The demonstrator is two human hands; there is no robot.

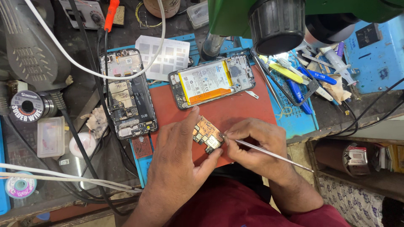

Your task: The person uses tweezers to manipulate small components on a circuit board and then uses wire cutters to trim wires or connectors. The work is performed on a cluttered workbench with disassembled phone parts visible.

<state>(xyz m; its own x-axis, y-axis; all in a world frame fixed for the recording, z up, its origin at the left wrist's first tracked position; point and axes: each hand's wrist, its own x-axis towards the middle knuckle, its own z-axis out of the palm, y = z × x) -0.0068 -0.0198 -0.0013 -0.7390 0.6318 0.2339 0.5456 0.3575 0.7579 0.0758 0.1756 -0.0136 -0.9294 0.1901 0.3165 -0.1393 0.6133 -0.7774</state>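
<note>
Small gold-and-green phone circuit board [208,135] sits pinched in left hand [181,155] fingertips above the red work mat [235,110], right hand [256,147] gripping thin metal tweezers [269,154] (tips touching its right edge).

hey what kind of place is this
Most likely a phone repair bench: an opened phone with exposed white battery, a small copper-shielded circuit board held in the left hand, and a black spool of solder wire.
</note>
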